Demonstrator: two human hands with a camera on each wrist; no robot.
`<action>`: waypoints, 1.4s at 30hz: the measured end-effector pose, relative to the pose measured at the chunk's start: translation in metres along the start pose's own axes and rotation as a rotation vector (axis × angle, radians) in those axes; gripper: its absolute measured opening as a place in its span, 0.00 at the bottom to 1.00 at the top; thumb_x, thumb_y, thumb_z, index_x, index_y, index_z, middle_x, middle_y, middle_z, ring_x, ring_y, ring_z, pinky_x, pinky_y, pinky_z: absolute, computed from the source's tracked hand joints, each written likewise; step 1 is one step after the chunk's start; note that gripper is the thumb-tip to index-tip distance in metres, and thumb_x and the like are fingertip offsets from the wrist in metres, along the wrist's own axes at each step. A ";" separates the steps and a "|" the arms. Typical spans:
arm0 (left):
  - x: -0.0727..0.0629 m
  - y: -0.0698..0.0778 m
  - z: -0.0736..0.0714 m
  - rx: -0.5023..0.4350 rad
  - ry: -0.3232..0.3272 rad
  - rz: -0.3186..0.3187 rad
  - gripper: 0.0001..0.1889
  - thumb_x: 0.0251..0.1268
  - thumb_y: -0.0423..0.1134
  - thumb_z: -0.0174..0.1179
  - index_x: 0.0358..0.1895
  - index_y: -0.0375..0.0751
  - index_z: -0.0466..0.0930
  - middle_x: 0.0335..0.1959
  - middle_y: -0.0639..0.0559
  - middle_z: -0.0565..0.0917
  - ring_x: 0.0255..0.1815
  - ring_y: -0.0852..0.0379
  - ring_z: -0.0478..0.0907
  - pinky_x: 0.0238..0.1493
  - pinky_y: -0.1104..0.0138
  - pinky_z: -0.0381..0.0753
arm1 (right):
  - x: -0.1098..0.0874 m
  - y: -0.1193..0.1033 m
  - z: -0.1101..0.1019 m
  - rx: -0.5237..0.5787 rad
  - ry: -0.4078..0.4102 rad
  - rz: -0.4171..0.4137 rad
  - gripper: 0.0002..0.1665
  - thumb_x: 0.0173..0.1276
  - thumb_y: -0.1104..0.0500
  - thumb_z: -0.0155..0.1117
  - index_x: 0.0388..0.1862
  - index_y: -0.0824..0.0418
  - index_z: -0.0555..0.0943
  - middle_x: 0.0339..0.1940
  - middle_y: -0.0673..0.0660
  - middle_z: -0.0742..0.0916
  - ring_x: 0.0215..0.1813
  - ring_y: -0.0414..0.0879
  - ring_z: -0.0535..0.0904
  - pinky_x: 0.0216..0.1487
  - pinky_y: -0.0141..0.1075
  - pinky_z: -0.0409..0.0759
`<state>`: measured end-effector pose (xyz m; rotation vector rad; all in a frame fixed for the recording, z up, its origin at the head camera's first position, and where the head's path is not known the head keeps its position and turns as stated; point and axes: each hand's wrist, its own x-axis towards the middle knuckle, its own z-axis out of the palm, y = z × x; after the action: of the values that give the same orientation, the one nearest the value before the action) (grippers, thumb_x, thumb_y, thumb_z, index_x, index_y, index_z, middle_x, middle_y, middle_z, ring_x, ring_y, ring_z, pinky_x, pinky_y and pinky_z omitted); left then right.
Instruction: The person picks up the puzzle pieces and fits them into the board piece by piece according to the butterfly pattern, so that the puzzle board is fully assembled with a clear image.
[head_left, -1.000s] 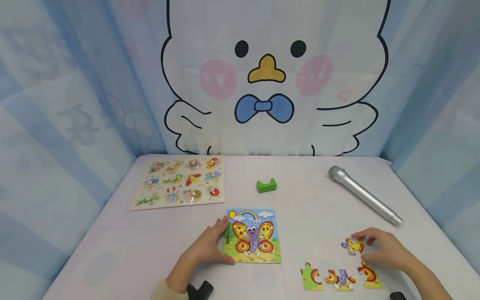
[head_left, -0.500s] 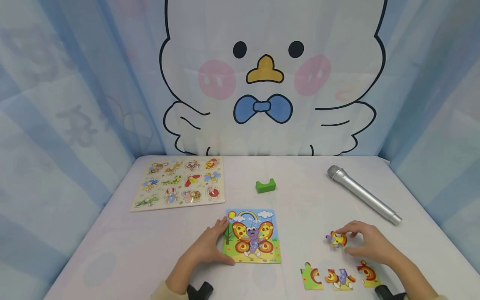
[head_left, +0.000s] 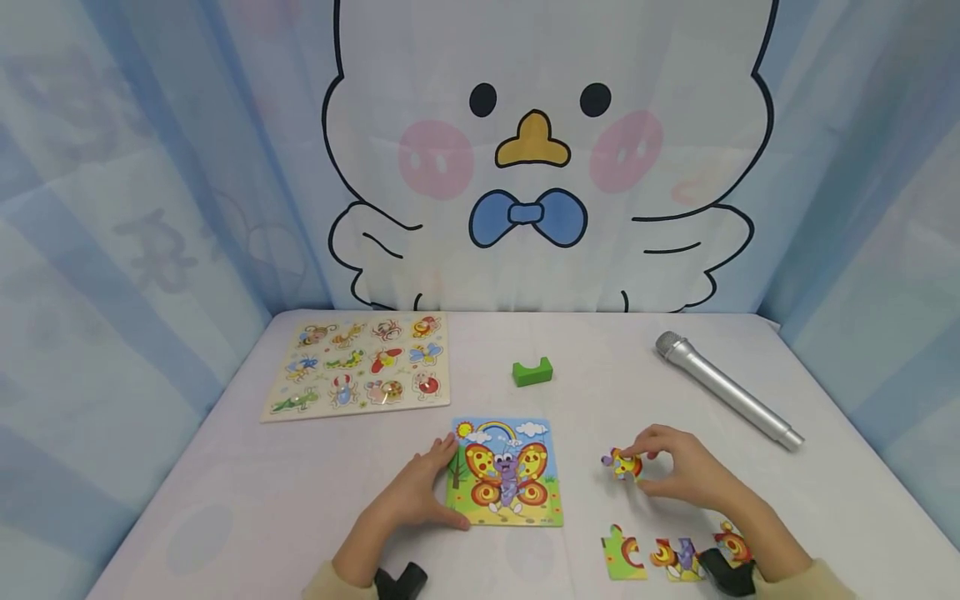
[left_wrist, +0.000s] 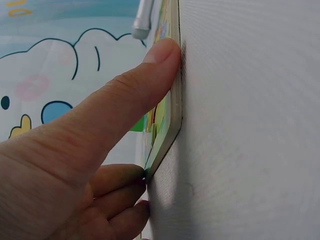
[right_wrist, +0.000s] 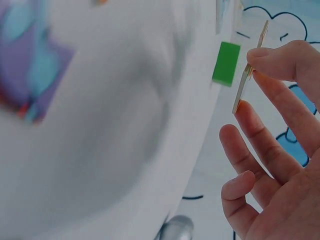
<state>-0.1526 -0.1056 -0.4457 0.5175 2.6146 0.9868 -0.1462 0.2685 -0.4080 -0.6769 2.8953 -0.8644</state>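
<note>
Three loose pieces (head_left: 682, 562) lie toward the near edge of the table (head_left: 225, 508), right of its middle. Head view: right hand (head_left: 686, 468) pinches a fourth, the wing piece (head_left: 625, 465), up off the table between the butterfly board (head_left: 504, 472) and the table's right edge. Left hand (head_left: 422, 492) spans the board's left edge, fingers spread and fairly straight, thumb at the near left corner. Black wrist mount (head_left: 727, 573) overlaps two loose pieces here; can't tell if touching, but a low wrist could drag them askew. Insect board (head_left: 360, 367) in the far left corner and green block (head_left: 532, 372) toward the far edge look out of harm's way; microphone (head_left: 731, 392) by the right edge is round, so could roll if an elbow bumps it. Left wrist view: thumb against the board's edge, fingertips at its corner, only one side braced; a push from the right hand could pivot it. Right wrist view: thumb and neighbouring fingers close on the thin piece, seen edge-on, the rest loose; small contact area, so it could tip or slip out if the pinch slackens. Blurred purple patch (right_wrist: 37, 70), probably a loose piece near the lens, hints that snagging is a real risk.
</note>
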 end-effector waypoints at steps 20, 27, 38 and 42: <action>0.001 -0.001 0.000 0.003 -0.003 0.000 0.56 0.31 0.51 0.76 0.67 0.30 0.57 0.71 0.40 0.53 0.70 0.41 0.47 0.68 0.46 0.45 | 0.063 -0.052 0.043 -0.004 -0.167 -0.039 0.18 0.45 0.63 0.72 0.39 0.54 0.85 0.37 0.47 0.78 0.36 0.45 0.72 0.33 0.34 0.73; 0.002 -0.001 0.000 0.000 -0.006 0.014 0.56 0.31 0.50 0.76 0.67 0.29 0.57 0.71 0.39 0.53 0.70 0.40 0.47 0.68 0.46 0.45 | 0.076 -0.062 0.057 -0.068 -0.200 -0.045 0.16 0.44 0.61 0.73 0.36 0.54 0.86 0.34 0.47 0.78 0.33 0.42 0.70 0.30 0.33 0.71; 0.002 -0.001 0.001 -0.001 -0.004 -0.009 0.56 0.31 0.50 0.76 0.67 0.30 0.57 0.71 0.40 0.53 0.71 0.42 0.47 0.69 0.47 0.44 | 0.083 -0.066 0.067 -0.112 -0.228 0.029 0.14 0.44 0.57 0.75 0.34 0.52 0.87 0.33 0.47 0.78 0.31 0.41 0.69 0.30 0.35 0.71; 0.001 -0.001 0.001 0.001 -0.003 -0.011 0.56 0.30 0.50 0.76 0.67 0.30 0.57 0.71 0.40 0.53 0.71 0.42 0.47 0.69 0.47 0.45 | 0.084 -0.068 0.068 -0.130 -0.225 0.022 0.14 0.44 0.58 0.75 0.33 0.52 0.87 0.32 0.47 0.78 0.30 0.41 0.69 0.29 0.34 0.71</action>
<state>-0.1538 -0.1050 -0.4467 0.5043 2.6127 0.9805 -0.1842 0.1472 -0.4224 -0.7007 2.7676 -0.5604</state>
